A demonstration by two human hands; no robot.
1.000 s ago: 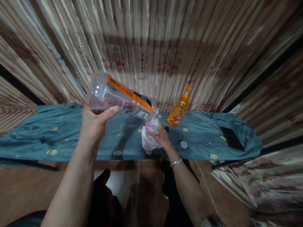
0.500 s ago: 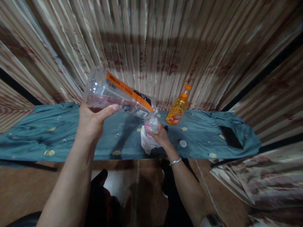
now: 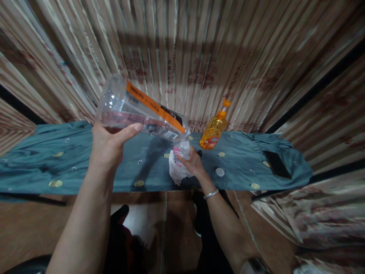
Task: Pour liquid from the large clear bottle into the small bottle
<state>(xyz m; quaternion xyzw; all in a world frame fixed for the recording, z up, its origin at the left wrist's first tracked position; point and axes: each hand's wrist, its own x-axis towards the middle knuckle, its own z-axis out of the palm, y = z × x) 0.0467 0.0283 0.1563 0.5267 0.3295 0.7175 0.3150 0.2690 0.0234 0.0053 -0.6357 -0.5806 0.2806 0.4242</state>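
My left hand [image 3: 110, 146] grips the lower part of a large clear plastic bottle [image 3: 142, 110] with an orange and black label. That bottle is tipped, base up at the left, mouth down at the right. Its mouth meets the top of a small clear bottle [image 3: 184, 147] with pink print. My right hand [image 3: 192, 161] is closed round the small bottle. Against the small bottle lies a crumpled white cloth or tissue [image 3: 176, 173], partly behind the hand. Whether liquid is running between the two mouths I cannot tell.
An orange pump bottle [image 3: 213, 131] of yellow liquid stands on the teal cloth-covered table [image 3: 154, 167], behind my right hand. A white round cap [image 3: 219, 172] and a small black object [image 3: 199, 153] lie nearby. Farther right is a dark phone [image 3: 276, 164]. Patterned curtains [image 3: 182, 57] hang behind.
The large bottle's base has risen slightly and shifted a little left with my left hand. My right hand holds the small bottle as before. The whole view has moved slightly.
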